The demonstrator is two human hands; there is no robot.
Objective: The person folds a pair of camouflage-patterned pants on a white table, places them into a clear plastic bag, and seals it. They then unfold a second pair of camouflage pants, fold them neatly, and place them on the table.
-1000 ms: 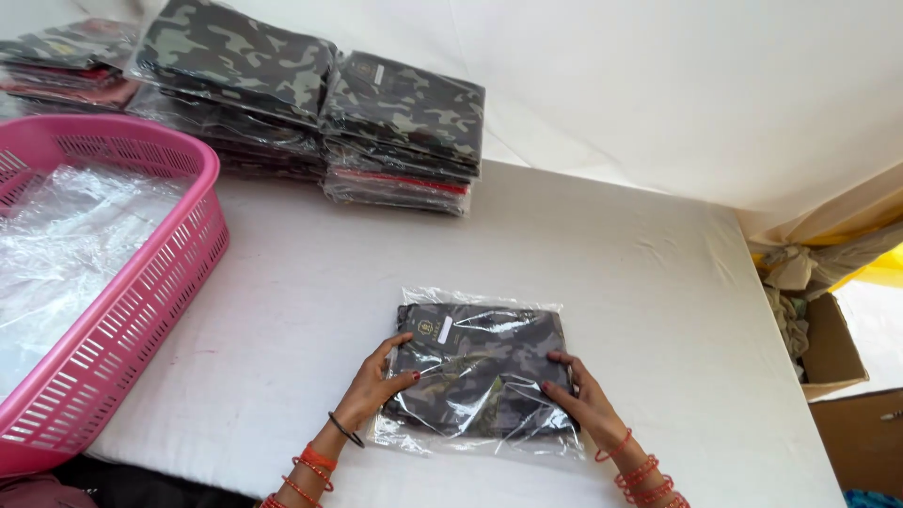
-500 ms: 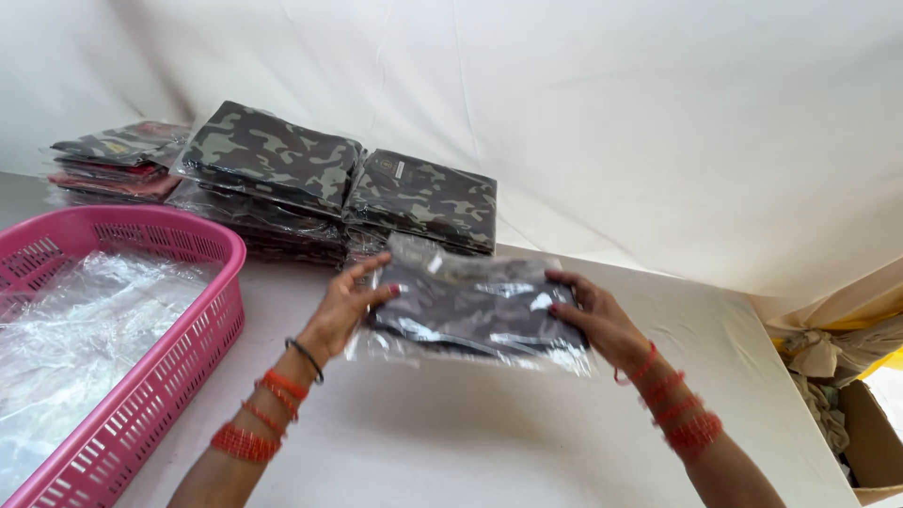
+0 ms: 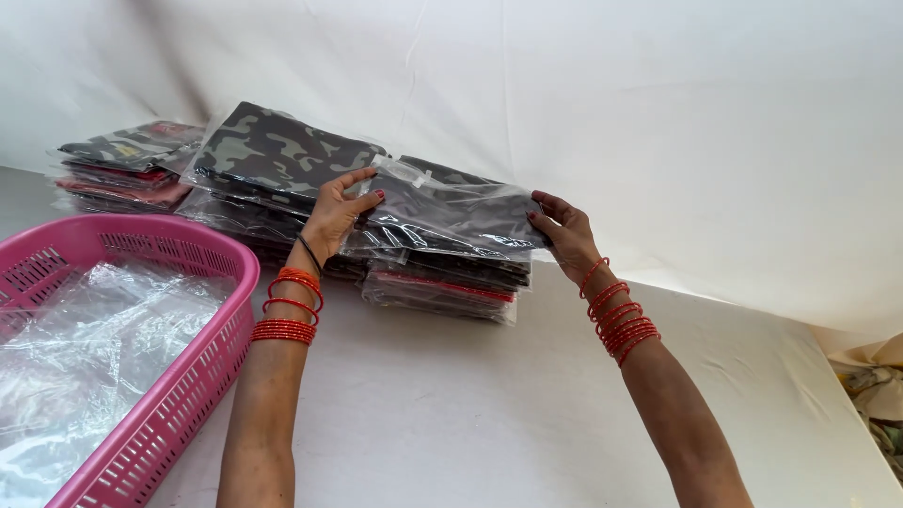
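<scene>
Two hands grip one bagged camouflage garment [image 3: 442, 212] by its ends: left hand [image 3: 337, 214], right hand [image 3: 564, 230] | centre frame, just over middle stack [image 3: 442, 273] | step: stacking | next: lower squarely, edges aligned | pink basket [image 3: 122, 376] lower left

Colours and patterns, head view

Held packet [image 3: 442, 212]: grey-black camouflage under clear glossy plastic. Stacks [image 3: 273, 155] behind: same grey-green camo, red and maroon layers at the edges [image 3: 442, 287]. Basket [image 3: 179, 395]: pink lattice, clear film bags [image 3: 85, 357] inside. Worktop [image 3: 451, 414] and backdrop cloth [image 3: 658, 113]: white. Bangles [image 3: 287, 306] on both wrists: red-orange, plus one black band [image 3: 311, 254].
</scene>
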